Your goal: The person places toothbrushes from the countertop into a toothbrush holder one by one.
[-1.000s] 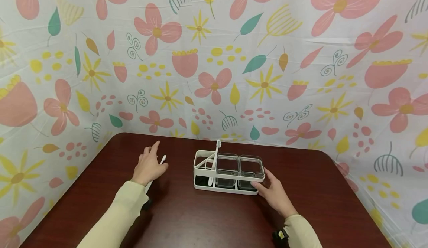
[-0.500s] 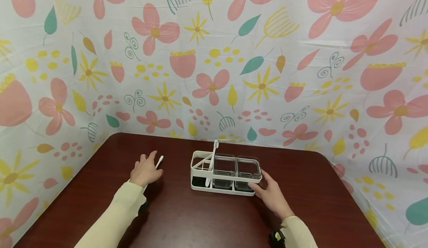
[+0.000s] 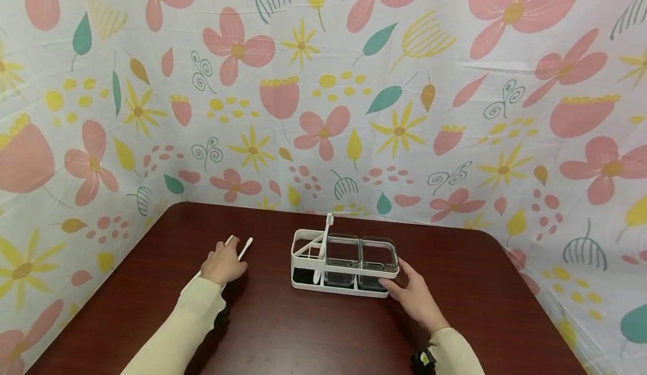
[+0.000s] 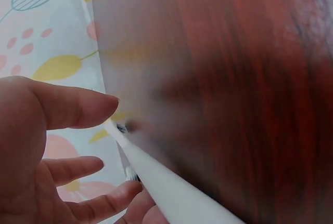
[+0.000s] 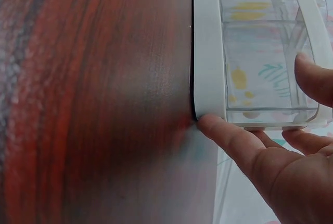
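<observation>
My left hand [image 3: 224,264] reaches down over the table at the left, fingers spread, thumb and fingertips apart. A white toothbrush [image 3: 245,248] lies just right of it, running back beneath the wrist. Another slim white toothbrush [image 3: 190,281] lies under the hand, its far end showing past the fingers. In the left wrist view, one toothbrush handle [image 4: 166,182] is close below the thumb, and a second bristled head [image 4: 132,173] is right at a fingertip. My right hand [image 3: 417,297] grips the right end of a white toothbrush holder [image 3: 298,260], thumb at the front. A white toothbrush [image 3: 328,223] stands tilted in the holder.
Two clear square cups [image 3: 343,246] sit side by side in the holder's right part. Its left part has divided slots. The dark wooden table [image 3: 283,330] has rounded back corners. A floral cloth [image 3: 323,83] hangs close behind and beside it.
My left hand has lowered and its raised finger has come down, exposing the second toothbrush under it. My right hand stays on the holder.
</observation>
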Available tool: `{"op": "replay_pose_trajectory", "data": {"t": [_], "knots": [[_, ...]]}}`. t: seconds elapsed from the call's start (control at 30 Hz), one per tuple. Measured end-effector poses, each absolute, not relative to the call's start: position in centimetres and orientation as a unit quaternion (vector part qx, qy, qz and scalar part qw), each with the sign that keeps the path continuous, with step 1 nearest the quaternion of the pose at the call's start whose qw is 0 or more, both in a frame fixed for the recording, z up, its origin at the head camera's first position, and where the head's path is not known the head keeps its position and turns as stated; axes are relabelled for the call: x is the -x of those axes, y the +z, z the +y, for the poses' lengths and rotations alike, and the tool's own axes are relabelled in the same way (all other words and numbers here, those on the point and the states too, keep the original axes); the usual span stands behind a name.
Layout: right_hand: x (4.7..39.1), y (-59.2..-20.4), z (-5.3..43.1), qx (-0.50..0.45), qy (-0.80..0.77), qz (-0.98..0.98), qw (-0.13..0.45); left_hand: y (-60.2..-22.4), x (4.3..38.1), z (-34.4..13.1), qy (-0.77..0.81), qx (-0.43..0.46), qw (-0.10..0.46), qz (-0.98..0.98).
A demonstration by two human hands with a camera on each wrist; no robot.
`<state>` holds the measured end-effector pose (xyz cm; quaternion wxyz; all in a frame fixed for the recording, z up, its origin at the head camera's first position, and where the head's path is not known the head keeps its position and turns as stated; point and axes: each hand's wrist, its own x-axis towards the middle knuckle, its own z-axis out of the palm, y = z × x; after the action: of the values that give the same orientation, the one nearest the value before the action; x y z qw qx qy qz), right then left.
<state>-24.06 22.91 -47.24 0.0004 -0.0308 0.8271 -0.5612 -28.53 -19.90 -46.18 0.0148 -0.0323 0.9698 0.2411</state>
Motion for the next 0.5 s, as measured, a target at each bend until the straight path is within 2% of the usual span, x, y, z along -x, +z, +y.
{"op": "replay_pose_trajectory", "data": {"t": [0.5], "knots": [[24.02, -47.05, 22.83, 0.026, -0.564, 0.825, 0.007, -46.84, 28.61, -19.81, 0.243, 0.036, 0.014, 0.969]]}}
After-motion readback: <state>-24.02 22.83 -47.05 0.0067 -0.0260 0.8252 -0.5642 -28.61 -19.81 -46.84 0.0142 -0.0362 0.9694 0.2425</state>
